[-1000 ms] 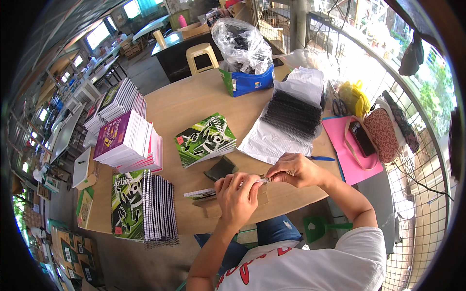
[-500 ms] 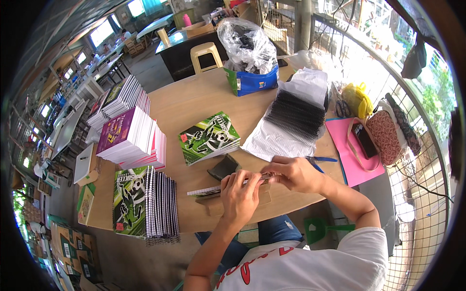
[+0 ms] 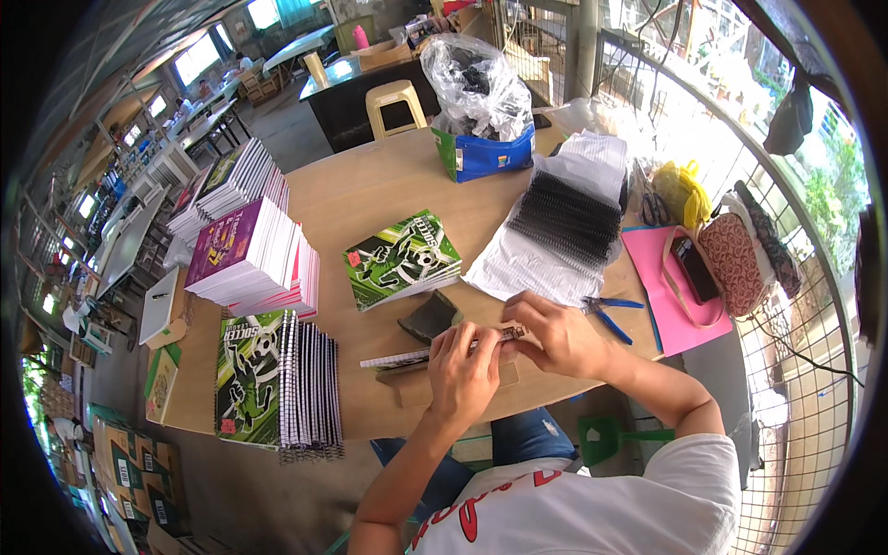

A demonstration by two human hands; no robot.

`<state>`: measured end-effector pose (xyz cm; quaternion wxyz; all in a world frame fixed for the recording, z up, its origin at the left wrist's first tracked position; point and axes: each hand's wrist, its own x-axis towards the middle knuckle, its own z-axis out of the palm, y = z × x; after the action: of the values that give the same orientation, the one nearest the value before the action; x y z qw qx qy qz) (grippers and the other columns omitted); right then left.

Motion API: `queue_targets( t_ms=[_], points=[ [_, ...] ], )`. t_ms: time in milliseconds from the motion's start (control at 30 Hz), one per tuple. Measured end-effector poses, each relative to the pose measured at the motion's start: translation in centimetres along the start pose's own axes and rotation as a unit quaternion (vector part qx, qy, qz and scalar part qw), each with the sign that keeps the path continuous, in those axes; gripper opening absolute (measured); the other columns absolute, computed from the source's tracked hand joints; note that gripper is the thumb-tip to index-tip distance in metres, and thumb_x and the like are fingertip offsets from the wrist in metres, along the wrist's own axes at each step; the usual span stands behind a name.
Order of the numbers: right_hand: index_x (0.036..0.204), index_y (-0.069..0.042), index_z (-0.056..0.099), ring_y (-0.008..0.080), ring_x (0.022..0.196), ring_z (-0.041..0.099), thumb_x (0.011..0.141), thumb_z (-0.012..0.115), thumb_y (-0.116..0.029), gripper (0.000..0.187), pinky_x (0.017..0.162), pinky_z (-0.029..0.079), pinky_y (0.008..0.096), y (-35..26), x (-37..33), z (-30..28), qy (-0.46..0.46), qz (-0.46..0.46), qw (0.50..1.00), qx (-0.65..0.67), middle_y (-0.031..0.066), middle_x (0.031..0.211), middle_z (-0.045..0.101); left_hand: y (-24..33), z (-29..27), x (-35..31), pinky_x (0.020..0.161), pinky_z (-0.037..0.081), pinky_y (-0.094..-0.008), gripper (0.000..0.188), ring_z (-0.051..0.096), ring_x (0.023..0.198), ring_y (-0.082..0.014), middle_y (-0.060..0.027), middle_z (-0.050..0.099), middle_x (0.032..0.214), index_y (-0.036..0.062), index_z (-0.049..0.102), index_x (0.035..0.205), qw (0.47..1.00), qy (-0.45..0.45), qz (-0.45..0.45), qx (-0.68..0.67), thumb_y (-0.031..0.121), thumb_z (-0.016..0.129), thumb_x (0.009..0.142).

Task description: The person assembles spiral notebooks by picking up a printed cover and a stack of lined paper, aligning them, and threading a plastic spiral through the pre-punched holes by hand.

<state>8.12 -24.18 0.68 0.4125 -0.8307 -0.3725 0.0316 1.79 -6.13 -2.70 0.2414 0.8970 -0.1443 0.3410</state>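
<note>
Near the front edge of the table, my left hand (image 3: 464,372) grips a notebook (image 3: 396,360) held on edge, its pages and a dark green cover sticking out to the left. My right hand (image 3: 552,337) pinches the notebook's right end with bent fingers. Anything thin between those fingertips is too small to make out. A dark grey curved block (image 3: 431,317) lies just beyond the notebook, and a piece of brown cardboard (image 3: 414,389) is under it. Blue-handled pliers (image 3: 610,315) rest open beside my right wrist. Farther off is a small stack of green soccer-cover notebooks (image 3: 403,260).
At left stand a pile of coil-bound notebooks (image 3: 268,379) and taller stacks with purple covers (image 3: 231,248). Black plastic coils (image 3: 566,217) lie on white wrapping at right. Beyond are a blue bag (image 3: 490,153), a pink sheet (image 3: 666,310), a phone (image 3: 696,270) and a patterned pouch (image 3: 733,264).
My right hand has shifted slightly left along the notebook, and its fingers have changed their bend. The notebook sits a little more level. My left hand keeps its grip.
</note>
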Motion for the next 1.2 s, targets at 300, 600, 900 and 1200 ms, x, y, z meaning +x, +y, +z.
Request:
queue_targets(
  t_ms=[300, 600, 900, 1200],
  points=[
    [0.114, -0.006, 0.071, 0.0293, 0.089, 0.061, 0.087, 0.075, -0.041, 0.045, 0.078, 0.048, 0.0424, 1.0, -5.8, 1.6, 0.142, -0.218, 0.958, -0.116, 0.0119, 0.101, 0.064, 1.1, -0.5, 0.9, 0.077, 0.038, -0.0413, 0.018, 0.059, 0.083, -0.0219, -0.0026, 0.058, 0.098, 0.018, 0.068, 0.103, 0.999, -0.013, 0.002, 0.03, 0.031, 0.069, 0.091],
    [0.131, -0.001, 0.057, 0.0308, 0.096, 0.064, 0.103, 0.057, -0.03, 0.04, 0.087, 0.053, 0.0392, 9.4, 5.4, 5.8, 0.028, 0.056, 0.988, 0.141, 0.0181, 0.111, 0.06, 0.1, 0.5, 0.2, 0.077, 0.035, -0.0401, 0.023, 0.058, 0.083, -0.0186, 0.0035, 0.06, 0.108, 0.0197, 0.067, 0.105, 0.998, -0.023, -0.008, 0.057, 0.035, 0.073, 0.088],
    [0.127, -0.005, 0.061, 0.0511, 0.108, 0.061, 0.08, 0.076, -0.056, 0.071, 0.093, 0.052, 0.0498, 7.4, 13.5, 11.1, -0.252, -0.083, 0.941, -0.211, 0.0301, 0.118, 0.058, 0.4, 0.5, 0.2, 0.079, 0.037, -0.0392, 0.024, 0.058, 0.086, -0.0178, 0.004, 0.062, 0.104, 0.0166, 0.067, 0.1, 0.996, -0.06, 0.028, 0.066, 0.038, 0.072, 0.088],
    [0.116, 0.011, 0.069, 0.0281, 0.113, 0.062, 0.088, 0.065, -0.045, 0.063, 0.099, 0.045, 0.036, 8.1, 7.5, -4.4, -0.354, -0.009, 0.914, 0.198, 0.0206, 0.12, 0.069, -1.0, -0.9, -1.3, 0.089, 0.034, -0.0414, 0.026, 0.059, 0.086, -0.0209, 0.0042, 0.064, 0.088, 0.0183, 0.066, 0.087, 0.994, 0.014, -0.021, 0.104, 0.042, 0.076, 0.085]
  ],
)
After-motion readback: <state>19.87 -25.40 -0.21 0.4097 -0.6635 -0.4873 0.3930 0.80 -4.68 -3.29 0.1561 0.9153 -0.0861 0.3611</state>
